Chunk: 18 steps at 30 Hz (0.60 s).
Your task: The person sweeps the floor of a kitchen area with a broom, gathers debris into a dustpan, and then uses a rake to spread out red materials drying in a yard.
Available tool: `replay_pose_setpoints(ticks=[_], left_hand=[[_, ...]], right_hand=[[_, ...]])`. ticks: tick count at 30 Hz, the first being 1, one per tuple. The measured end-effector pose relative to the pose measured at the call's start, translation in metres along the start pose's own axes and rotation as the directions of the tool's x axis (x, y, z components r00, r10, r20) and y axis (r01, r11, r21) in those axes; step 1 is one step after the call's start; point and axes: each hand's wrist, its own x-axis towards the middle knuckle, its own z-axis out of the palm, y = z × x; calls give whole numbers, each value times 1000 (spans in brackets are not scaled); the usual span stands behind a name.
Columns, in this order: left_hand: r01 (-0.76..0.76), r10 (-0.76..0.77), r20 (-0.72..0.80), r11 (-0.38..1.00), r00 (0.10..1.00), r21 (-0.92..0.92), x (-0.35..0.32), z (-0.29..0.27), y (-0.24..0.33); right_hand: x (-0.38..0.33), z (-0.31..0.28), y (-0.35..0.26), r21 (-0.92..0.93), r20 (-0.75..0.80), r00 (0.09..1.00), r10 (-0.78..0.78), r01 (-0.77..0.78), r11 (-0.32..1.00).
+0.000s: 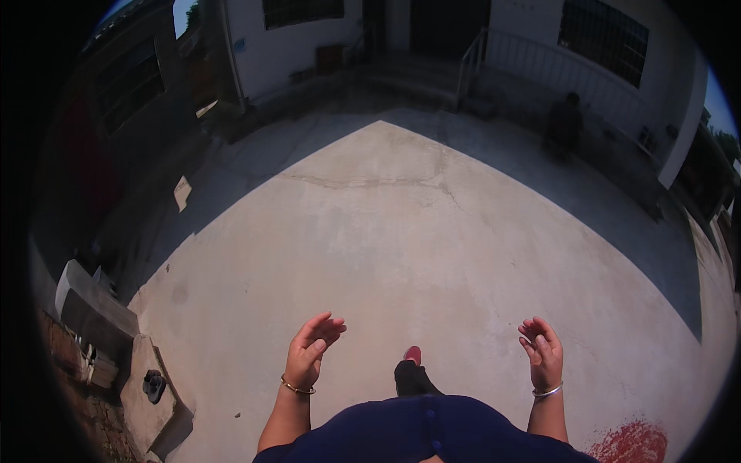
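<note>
My left hand [314, 346] is raised in front of me, its fingers loosely curved and apart from the thumb, with nothing in it. A gold-coloured bangle [298, 386] circles that wrist. Opposite it, my right hand [543, 351] is held up at about the same height, fingers bent a little and spread, also holding nothing. There is a silver-coloured bangle [548, 391] on the right wrist. Neither hand touches anything. Between them, lower down, one red shoe [414, 355] shows on the concrete ground [386, 255].
At the lower left are a stone block [93, 305] and a slab bearing dark shoes [154, 386]. A red stain [633, 444] marks the ground at lower right. Shaded steps with a railing [472, 65] and a dark figure-like shape [563, 127] are at the far side.
</note>
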Motion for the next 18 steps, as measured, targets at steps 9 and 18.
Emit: replay_pose_setpoints(ticks=[9, 18], left_hand=[[-92, 103, -121, 991, 987, 93, 274, -60, 15], [-147, 184, -409, 982, 894, 119, 497, -175, 0]], right_hand=[[315, 122, 28, 80, 161, 987, -31, 19, 997], [597, 263, 85, 87, 401, 916, -28, -8, 996]])
